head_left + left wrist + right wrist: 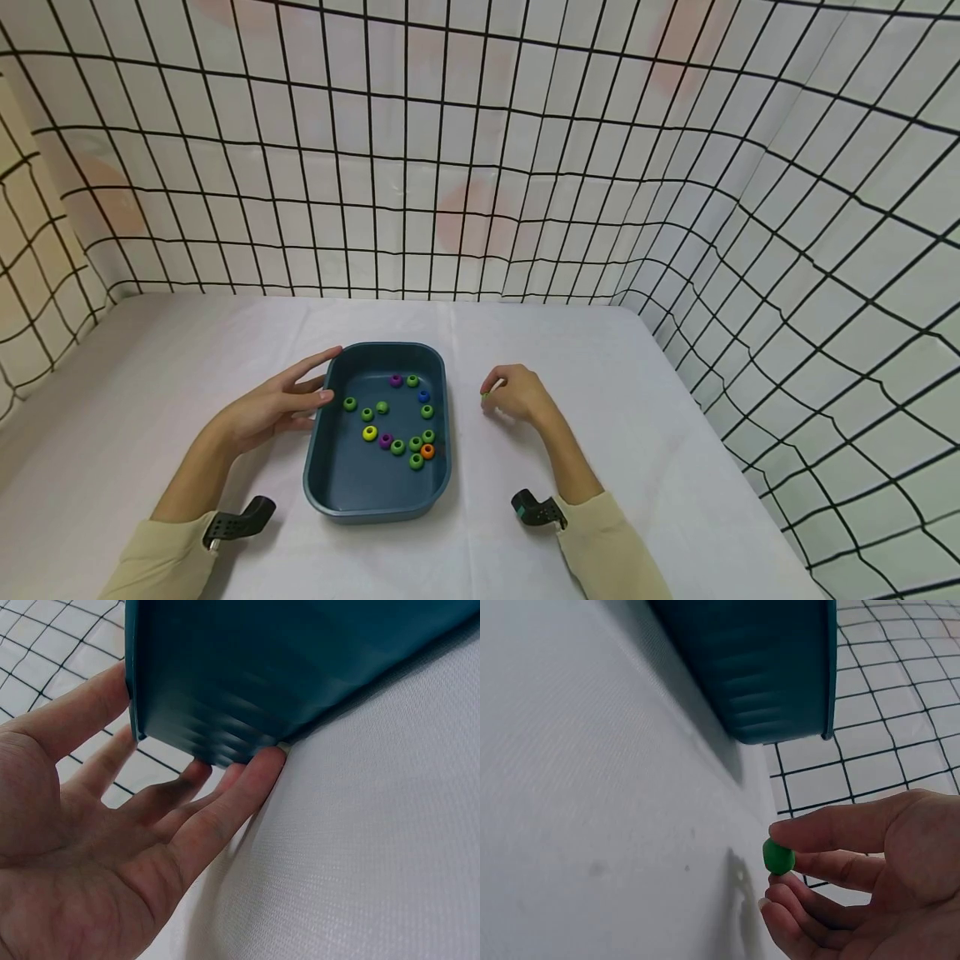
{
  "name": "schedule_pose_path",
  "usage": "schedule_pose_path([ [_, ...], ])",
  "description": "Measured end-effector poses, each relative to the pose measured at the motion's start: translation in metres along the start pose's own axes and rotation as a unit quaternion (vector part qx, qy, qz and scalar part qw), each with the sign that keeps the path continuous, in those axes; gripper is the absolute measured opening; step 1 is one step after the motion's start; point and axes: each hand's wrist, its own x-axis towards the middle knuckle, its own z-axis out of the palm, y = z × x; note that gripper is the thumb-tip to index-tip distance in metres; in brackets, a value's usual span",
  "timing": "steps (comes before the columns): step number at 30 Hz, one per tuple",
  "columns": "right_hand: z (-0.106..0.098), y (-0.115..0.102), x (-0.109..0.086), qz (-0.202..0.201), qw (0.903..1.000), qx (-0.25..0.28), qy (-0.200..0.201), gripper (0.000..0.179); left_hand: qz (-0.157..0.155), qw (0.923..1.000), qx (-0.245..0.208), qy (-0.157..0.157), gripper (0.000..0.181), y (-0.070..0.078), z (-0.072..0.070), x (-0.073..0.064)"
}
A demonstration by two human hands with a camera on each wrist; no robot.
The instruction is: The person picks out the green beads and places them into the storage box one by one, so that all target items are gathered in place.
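Observation:
A blue-teal tray (352,492) stands on the white cloth, holding several green beads (416,444), two purple beads (386,441), a yellow bead (370,433), an orange bead (427,451) and a blue bead (423,397). My left hand (273,404) rests against the tray's left side, its fingers fairly straight along the outer wall and its thumb at the rim. To the right of the tray, my right hand (517,396) pinches one green bead (778,857) between thumb and fingertips, just above the cloth.
White cloth (637,433) covers the table. A black wire grid (405,167) rises along the back and both sides, with pale sheeting behind it. Each sleeve cuff carries a black wrist camera (536,508).

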Motion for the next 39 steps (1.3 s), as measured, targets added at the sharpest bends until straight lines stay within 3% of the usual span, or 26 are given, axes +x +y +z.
schedule_pose_path([
  [7, -0.003, -0.016, -0.008, -0.03, 0.9989, 0.031, 0.016, 0.007, -0.001, 1.0, 0.0, -0.002, 0.075, 0.0, 0.0, -0.001],
  [18, -0.004, -0.042, -0.023, -0.059, 0.9971, 0.047, 0.01, 0.009, -0.005, 1.0, 0.001, -0.002, 0.075, 0.001, 0.0, -0.001],
  [39, 0.007, -0.062, -0.037, -0.093, 0.9931, 0.063, -0.033, 0.008, -0.004, 0.9999, -0.009, -0.002, 0.077, 0.001, 0.0, -0.001],
])
